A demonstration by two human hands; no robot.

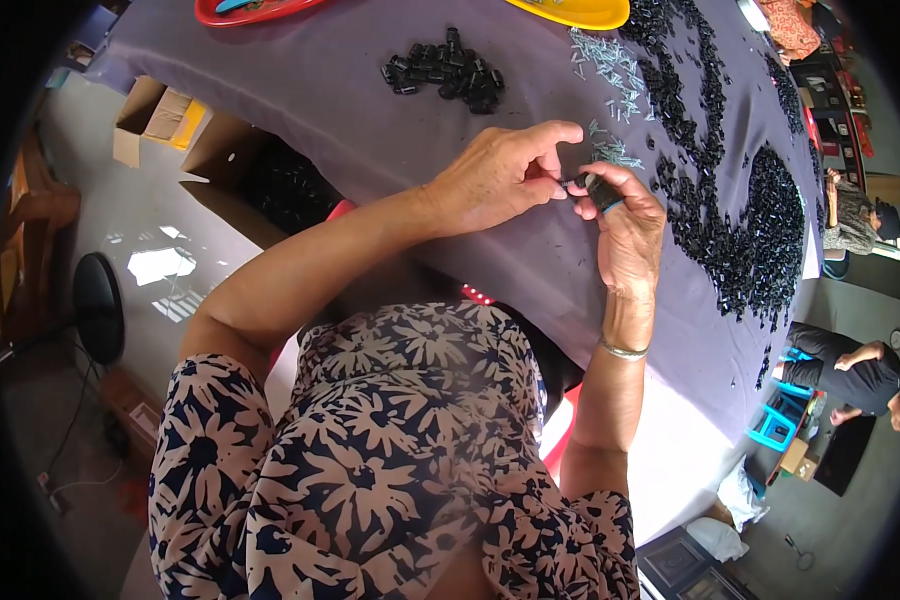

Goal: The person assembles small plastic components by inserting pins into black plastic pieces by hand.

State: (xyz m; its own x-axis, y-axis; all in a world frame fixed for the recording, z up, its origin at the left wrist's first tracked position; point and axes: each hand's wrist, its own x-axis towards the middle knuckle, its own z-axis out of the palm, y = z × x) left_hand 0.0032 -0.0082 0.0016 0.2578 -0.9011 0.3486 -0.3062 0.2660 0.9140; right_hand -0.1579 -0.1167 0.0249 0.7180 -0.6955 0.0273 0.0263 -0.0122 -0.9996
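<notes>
Both of my hands meet above the grey cloth-covered table. My left hand (495, 180) has its index finger stretched out, while the thumb and other fingers pinch one end of a small black part (571, 183). My right hand (630, 225), a bracelet on its wrist, closes around a dark piece with a teal edge (601, 191) and meets the small part at its other end. Fingers hide much of both pieces, and I cannot tell the dark piece's kind. Just beyond the fingertips lie thin pale metal pins (615, 152).
Black small parts are heaped on the right (760, 240), with a smaller pile of black pieces (445, 72) at the far left. A red tray (260, 14) and a yellow tray (585, 14) stand at the back. An open cardboard box (215, 150) is at left; other people are at right.
</notes>
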